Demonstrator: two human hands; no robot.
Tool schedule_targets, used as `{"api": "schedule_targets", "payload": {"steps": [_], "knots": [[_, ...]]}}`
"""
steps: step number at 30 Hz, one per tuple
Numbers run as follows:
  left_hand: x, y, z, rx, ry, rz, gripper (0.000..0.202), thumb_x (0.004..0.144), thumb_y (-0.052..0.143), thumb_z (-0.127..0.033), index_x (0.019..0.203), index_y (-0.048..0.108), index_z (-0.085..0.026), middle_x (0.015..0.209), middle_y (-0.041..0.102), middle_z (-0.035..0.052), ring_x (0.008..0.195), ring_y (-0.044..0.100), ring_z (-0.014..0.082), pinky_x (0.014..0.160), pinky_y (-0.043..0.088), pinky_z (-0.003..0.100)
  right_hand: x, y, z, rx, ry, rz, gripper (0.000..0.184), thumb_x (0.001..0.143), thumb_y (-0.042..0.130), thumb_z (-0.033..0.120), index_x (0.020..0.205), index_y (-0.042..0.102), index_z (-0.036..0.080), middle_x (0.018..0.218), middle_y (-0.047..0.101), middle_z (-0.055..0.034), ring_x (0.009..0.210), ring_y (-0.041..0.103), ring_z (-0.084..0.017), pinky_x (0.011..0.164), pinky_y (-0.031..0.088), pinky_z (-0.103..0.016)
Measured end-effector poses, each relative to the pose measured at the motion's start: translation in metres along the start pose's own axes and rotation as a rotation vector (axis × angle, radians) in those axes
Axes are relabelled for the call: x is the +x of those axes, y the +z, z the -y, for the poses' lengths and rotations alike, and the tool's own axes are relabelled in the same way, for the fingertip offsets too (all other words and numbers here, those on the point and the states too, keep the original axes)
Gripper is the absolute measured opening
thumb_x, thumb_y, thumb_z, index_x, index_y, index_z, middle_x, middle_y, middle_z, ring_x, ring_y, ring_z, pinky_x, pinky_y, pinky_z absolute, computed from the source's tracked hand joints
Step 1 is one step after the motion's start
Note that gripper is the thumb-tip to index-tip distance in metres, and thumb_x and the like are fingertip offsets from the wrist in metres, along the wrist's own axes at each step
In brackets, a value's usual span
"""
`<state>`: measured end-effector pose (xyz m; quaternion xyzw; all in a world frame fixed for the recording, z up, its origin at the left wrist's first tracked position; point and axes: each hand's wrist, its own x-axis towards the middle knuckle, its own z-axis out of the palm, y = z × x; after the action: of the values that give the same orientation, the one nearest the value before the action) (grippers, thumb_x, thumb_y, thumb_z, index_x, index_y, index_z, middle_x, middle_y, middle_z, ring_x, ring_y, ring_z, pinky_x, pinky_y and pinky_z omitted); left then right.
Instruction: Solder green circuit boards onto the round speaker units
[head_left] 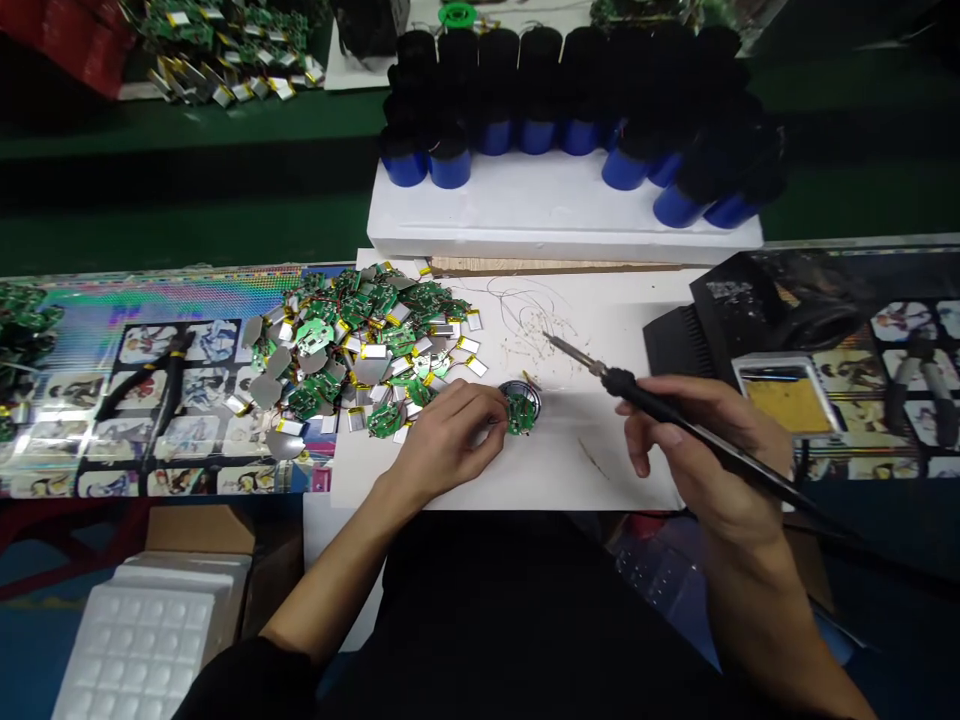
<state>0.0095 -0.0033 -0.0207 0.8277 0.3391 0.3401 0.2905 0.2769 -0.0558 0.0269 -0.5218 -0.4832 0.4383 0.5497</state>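
A soldering iron (pixel 637 390) with a black grip is held in my right hand (pixel 720 450), its tip pointing up and left over the white board (pixel 600 480). My left hand (pixel 454 440) is curled with thumb and fingers together at the left edge of a round black part with a green circuit board (pixel 523 410) in it. What those fingers pinch is mostly hidden. The iron's tip is apart from the circuit board, above and right of it. Just left of my left hand lies a heap of green circuit boards with silver battery cells (pixel 367 345).
Black-topped blue cylinders (pixel 450 165) stand on a white foam block (pixel 562 215) behind. At right are a black holder (pixel 765 305), a tray of yellow sponge (pixel 787 400) and pliers (pixel 921 385). More pliers (pixel 154 380) lie left. Fine wires (pixel 536 310) are scattered on the board.
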Motion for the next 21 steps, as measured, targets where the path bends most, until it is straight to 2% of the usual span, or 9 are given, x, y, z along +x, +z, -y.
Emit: {"api": "schedule_targets", "payload": {"steps": [2,4,7,9,11,14,18,21], "knots": [[0.002,-0.003,-0.002,0.015,-0.005,0.040,0.009,0.099,0.062,-0.010,0.100,0.063,-0.019,0.105,0.075,0.0080,0.097,0.068,0.0207,0.089,0.052,0.036,-0.004,-0.003,-0.008,-0.129,-0.073,-0.117,0.015,0.088,0.087,0.028,0.101,0.080,0.026,0.090,0.078,-0.0036,0.056,0.065,-0.015,0.044,0.050,-0.028],[0.004,-0.006,-0.003,0.023,-0.007,0.078,0.010,0.100,0.060,-0.010,0.098,0.063,-0.019,0.105,0.075,0.0085,0.098,0.068,0.0214,0.089,0.052,0.036,-0.006,-0.006,-0.012,-0.211,-0.128,-0.179,0.008,0.088,0.086,0.027,0.091,0.078,0.026,0.082,0.076,-0.0012,0.055,0.063,-0.013,0.045,0.048,-0.027],[0.006,-0.010,-0.002,0.016,-0.020,0.122,0.010,0.101,0.059,-0.010,0.098,0.063,-0.019,0.108,0.075,0.0084,0.102,0.068,0.0217,0.093,0.051,0.037,-0.003,-0.008,-0.009,-0.256,-0.125,-0.095,0.012,0.090,0.084,0.026,0.099,0.076,0.026,0.070,0.071,0.0025,0.051,0.062,-0.014,0.045,0.049,-0.027],[0.008,-0.012,-0.001,0.002,-0.029,0.149,0.010,0.101,0.059,-0.010,0.100,0.063,-0.019,0.110,0.074,0.0080,0.103,0.068,0.0217,0.095,0.051,0.038,0.001,-0.010,-0.003,-0.304,-0.071,0.007,0.020,0.088,0.085,0.022,0.105,0.077,0.026,0.073,0.073,0.0017,0.058,0.067,-0.016,0.051,0.053,-0.028],[0.010,-0.014,0.001,-0.030,-0.037,0.175,0.012,0.100,0.058,-0.009,0.100,0.063,-0.020,0.111,0.074,0.0078,0.104,0.069,0.0213,0.096,0.052,0.038,0.004,-0.012,0.000,-0.331,-0.038,0.070,0.019,0.086,0.085,0.019,0.102,0.078,0.026,0.083,0.076,-0.0006,0.071,0.072,-0.017,0.060,0.057,-0.028],[0.013,-0.016,0.002,-0.105,-0.045,0.199,0.013,0.100,0.058,-0.007,0.101,0.063,-0.020,0.110,0.074,0.0074,0.106,0.069,0.0203,0.098,0.053,0.036,0.003,-0.018,-0.002,-0.277,-0.085,0.057,0.015,0.084,0.084,0.016,0.094,0.077,0.025,0.088,0.077,-0.0008,0.080,0.073,-0.017,0.068,0.058,-0.026],[0.013,-0.016,0.002,-0.152,-0.079,0.205,0.014,0.100,0.058,-0.007,0.100,0.064,-0.020,0.111,0.074,0.0077,0.108,0.069,0.0200,0.098,0.054,0.035,-0.004,-0.024,-0.011,-0.245,-0.135,0.027,0.013,0.085,0.083,0.017,0.092,0.076,0.024,0.084,0.075,-0.0005,0.077,0.071,-0.016,0.064,0.054,-0.026],[0.012,-0.015,0.001,-0.173,-0.102,0.206,0.013,0.100,0.058,-0.008,0.100,0.064,-0.020,0.113,0.074,0.0087,0.109,0.068,0.0199,0.098,0.054,0.035,-0.010,-0.027,-0.014,-0.289,-0.076,0.077,0.009,0.089,0.081,0.020,0.094,0.076,0.025,0.082,0.076,-0.0008,0.070,0.071,-0.016,0.058,0.053,-0.026]]}}
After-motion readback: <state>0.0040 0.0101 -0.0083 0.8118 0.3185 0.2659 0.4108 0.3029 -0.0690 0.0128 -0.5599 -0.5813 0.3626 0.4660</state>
